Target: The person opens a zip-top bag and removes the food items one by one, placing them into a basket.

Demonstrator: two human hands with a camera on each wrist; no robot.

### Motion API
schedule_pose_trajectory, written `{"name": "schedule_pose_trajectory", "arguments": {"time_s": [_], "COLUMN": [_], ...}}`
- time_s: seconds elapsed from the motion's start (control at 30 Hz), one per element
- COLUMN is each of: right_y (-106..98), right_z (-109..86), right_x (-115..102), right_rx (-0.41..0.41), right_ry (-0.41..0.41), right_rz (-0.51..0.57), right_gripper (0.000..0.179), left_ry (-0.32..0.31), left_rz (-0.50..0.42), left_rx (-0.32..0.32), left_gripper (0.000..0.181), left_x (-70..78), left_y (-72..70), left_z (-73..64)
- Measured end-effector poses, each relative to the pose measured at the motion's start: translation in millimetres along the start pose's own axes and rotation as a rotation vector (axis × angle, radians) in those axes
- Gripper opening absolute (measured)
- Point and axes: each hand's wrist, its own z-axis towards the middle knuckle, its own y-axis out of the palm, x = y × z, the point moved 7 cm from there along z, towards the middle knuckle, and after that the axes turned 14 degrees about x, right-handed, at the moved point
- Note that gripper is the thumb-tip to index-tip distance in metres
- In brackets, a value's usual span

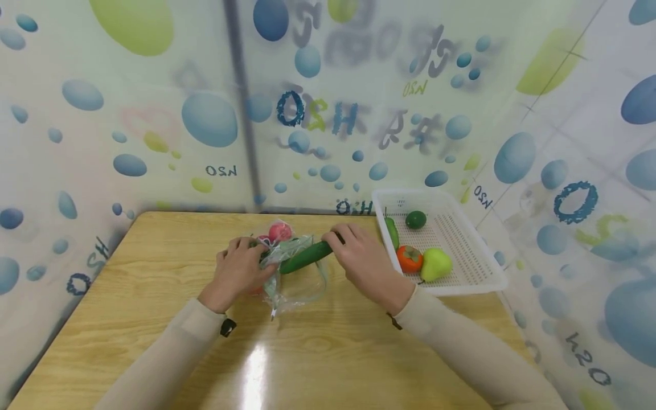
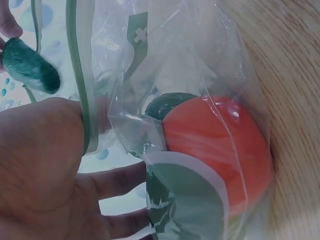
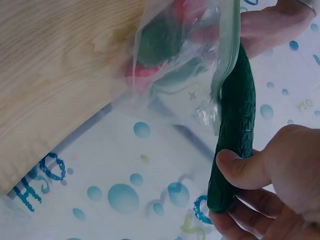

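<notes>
My right hand point(image 1: 370, 263) grips a dark green cucumber point(image 1: 306, 258) near one end, thumb on one side and fingers round the other. The cucumber's far end slants down to the mouth of a clear zip bag point(image 1: 302, 296) with green trim. In the left wrist view, my left hand point(image 2: 45, 165) holds the bag at its opening, some fingers behind the plastic. Inside the bag sit a round orange-red fruit or vegetable point(image 2: 215, 150) and a dark green piece point(image 2: 167, 104). A pinkish-red round item point(image 1: 280, 231) shows at the bag's far side in the head view.
To the right stands a white plastic basket point(image 1: 461, 233) holding a green pear point(image 1: 436, 265), an orange persimmon point(image 1: 410, 259), a small dark green fruit point(image 1: 415, 220) and a long green vegetable point(image 1: 392, 232). The wooden table point(image 1: 154, 256) ends against a patterned curtain point(image 1: 318, 142).
</notes>
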Motion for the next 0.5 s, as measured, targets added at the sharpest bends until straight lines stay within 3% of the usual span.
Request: {"name": "schedule_pose_trajectory", "arguments": {"time_s": [0.5], "right_y": [-5], "right_z": [-11.1], "right_x": [47], "right_rx": [0.010], "right_ry": [0.205], "right_rz": [0.069], "right_gripper": [0.042], "left_ry": [0.008], "left_rz": [-0.004], "left_rx": [0.024], "left_gripper": [0.056], "left_x": [-0.2], "left_y": [-2.6], "left_z": [-2.7]}}
